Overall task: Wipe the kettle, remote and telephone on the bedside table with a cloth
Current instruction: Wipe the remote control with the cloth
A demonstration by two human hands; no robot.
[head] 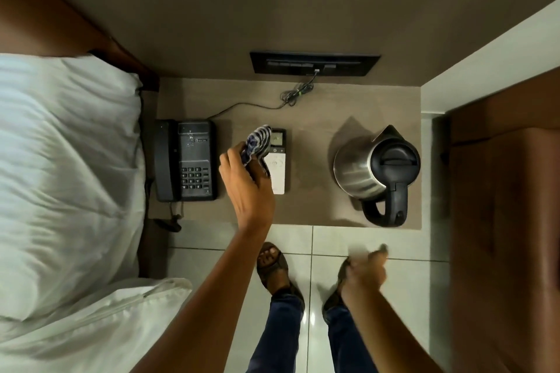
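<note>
On the brown bedside table (pixel 315 209) stand a black telephone (pixel 185 160) at the left, a white remote (pixel 278 160) in the middle and a steel kettle (pixel 375 174) with a black lid and handle at the right. My left hand (pixel 245 188) is over the table between telephone and remote, closed on a blue-and-white striped cloth (pixel 256 144) that overlaps the remote's left side. My right hand (pixel 365 272) hangs blurred in front of the table above the floor, holding nothing, fingers loosely curled.
A bed with a white pillow (pixel 66 166) lies at the left. A black switch panel (pixel 315 63) is on the wall behind, with the phone cord (pixel 291 97) coiled below it. A wooden cabinet (pixel 509 206) stands at the right. My feet (pixel 275 269) are on tiled floor.
</note>
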